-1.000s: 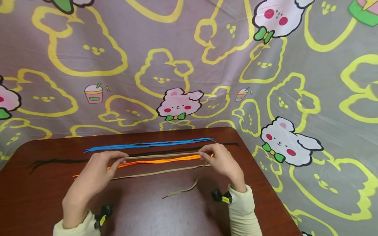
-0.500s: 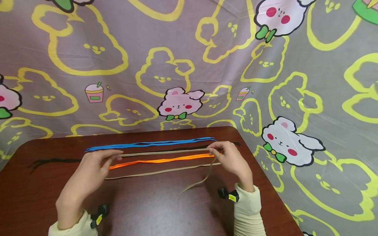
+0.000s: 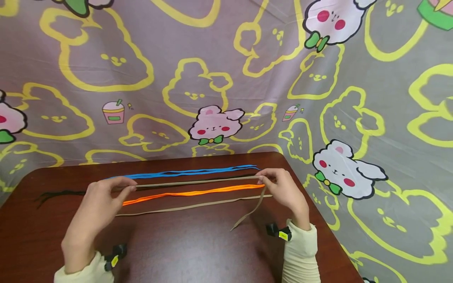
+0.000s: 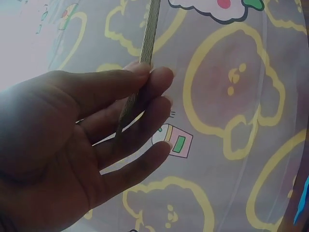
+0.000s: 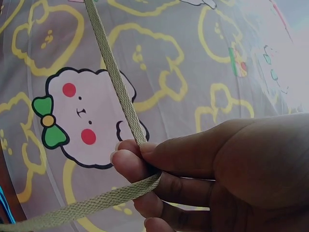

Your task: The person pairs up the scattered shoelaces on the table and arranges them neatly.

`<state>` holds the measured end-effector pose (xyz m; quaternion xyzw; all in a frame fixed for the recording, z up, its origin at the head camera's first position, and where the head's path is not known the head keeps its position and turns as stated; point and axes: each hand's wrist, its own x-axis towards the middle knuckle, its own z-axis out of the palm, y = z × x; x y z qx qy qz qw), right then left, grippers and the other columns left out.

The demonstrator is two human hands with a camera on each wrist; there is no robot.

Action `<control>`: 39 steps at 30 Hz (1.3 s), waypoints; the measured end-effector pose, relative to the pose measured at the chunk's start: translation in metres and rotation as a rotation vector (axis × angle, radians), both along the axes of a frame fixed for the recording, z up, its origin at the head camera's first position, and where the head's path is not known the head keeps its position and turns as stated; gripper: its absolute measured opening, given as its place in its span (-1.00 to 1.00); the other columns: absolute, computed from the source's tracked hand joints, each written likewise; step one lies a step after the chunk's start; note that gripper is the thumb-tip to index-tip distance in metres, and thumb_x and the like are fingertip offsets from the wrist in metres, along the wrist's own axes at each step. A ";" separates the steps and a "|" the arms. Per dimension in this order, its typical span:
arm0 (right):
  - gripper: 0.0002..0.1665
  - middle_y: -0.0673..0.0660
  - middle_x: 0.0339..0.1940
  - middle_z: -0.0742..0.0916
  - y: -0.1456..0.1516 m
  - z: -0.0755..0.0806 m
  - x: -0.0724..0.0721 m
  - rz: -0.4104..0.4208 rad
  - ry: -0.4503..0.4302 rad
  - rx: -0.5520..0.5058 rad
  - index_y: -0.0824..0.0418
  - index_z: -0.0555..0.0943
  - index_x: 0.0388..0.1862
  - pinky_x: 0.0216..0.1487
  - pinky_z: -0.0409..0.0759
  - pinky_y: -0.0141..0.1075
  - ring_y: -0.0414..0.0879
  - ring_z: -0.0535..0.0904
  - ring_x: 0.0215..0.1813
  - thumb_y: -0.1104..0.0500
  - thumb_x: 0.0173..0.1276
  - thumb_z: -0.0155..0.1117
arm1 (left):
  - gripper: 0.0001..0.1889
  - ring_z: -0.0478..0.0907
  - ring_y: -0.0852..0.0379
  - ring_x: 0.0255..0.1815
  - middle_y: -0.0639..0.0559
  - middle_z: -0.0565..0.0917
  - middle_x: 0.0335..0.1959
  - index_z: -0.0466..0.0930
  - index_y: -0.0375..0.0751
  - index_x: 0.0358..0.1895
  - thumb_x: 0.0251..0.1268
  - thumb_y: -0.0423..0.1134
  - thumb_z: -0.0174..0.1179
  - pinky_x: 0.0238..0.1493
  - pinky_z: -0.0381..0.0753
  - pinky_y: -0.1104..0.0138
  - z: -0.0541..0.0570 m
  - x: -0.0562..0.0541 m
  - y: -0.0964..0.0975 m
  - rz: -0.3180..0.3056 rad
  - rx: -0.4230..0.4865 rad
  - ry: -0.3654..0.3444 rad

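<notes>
A flat tan shoelace (image 3: 198, 181) is stretched almost straight between my two hands, above the table. My left hand (image 3: 94, 212) pinches it between thumb and index finger; the other fingers are loosely bent in the left wrist view, where the lace (image 4: 150, 36) rises from the fingertips. On the other side, my right hand (image 3: 284, 194) pinches it with thumb and forefinger. From there the loose end hangs toward the table, and in the right wrist view the lace (image 5: 113, 72) bends sharply at those fingers. A second tan shoelace (image 3: 177, 209) lies nearer me.
Orange laces (image 3: 198, 192) lie lengthwise on the dark brown table (image 3: 184, 247). Behind them are black laces (image 3: 67, 192), partly hidden by the left hand, and blue laces (image 3: 198, 172) farthest back. A patterned cloth (image 3: 148, 51) hangs behind and at the right.
My hands have moved apart, left hand to the left and right hand to the right. The stretch of lace between them has grown longer, and its hanging end has shifted right.
</notes>
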<state>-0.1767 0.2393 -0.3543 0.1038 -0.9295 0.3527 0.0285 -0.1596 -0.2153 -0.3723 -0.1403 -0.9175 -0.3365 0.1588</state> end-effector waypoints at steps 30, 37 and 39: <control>-0.86 0.09 -0.36 0.79 0.026 0.000 0.000 -0.092 0.088 -0.015 0.27 0.75 -0.14 -0.27 0.55 -0.32 -0.13 0.68 -0.31 0.27 0.49 0.27 | -0.81 0.07 0.30 -0.76 -0.26 0.76 -0.25 0.73 -0.34 0.01 0.43 -0.44 0.21 -0.69 0.16 0.35 -0.007 0.003 -0.016 0.116 0.041 -0.001; -0.84 0.10 -0.36 0.79 0.030 -0.002 0.000 -0.111 0.110 -0.023 0.29 0.75 -0.11 -0.21 0.57 -0.35 -0.10 0.69 -0.29 0.32 0.49 0.24 | -0.82 0.01 0.29 -0.76 -0.32 0.75 -0.24 0.73 -0.37 -0.02 0.40 -0.38 0.28 -0.68 0.12 0.33 -0.007 0.004 -0.021 0.168 0.033 0.027; -0.83 0.10 -0.35 0.80 0.031 -0.003 0.000 -0.113 0.111 -0.020 0.29 0.75 -0.10 -0.17 0.59 -0.37 -0.10 0.71 -0.26 0.33 0.49 0.22 | -0.82 0.02 0.29 -0.76 -0.33 0.76 -0.23 0.73 -0.37 -0.03 0.40 -0.38 0.28 -0.69 0.12 0.33 -0.008 0.004 -0.023 0.176 0.032 0.026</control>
